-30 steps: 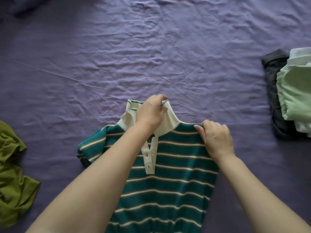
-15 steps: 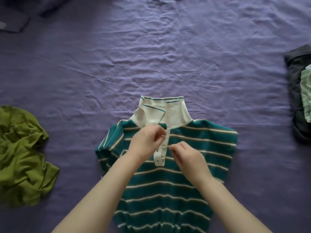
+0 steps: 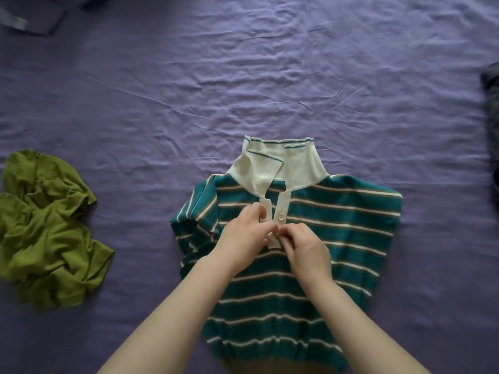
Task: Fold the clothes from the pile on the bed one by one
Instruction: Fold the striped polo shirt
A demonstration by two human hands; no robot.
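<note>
The teal striped polo shirt (image 3: 310, 238) lay face up on the purple bedsheet (image 3: 243, 76). The left hand (image 3: 243, 238) and right hand (image 3: 305, 247) met at its white button placket (image 3: 279, 211), both with fingers curled, pinching it. Farther left lay a crumpled green garment (image 3: 48, 225); a dark garment (image 3: 492, 103) sat at the right edge.

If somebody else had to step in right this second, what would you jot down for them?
Left hand and right hand: both pinch the white button placket of the striped polo shirt, seemingly at a button.
Shirt lies front up on the purple bed, collar away from you, not yet folded.
Crumpled green garment waits at left.
Left: finish the placket, fold the shirt, then the green one.
</note>
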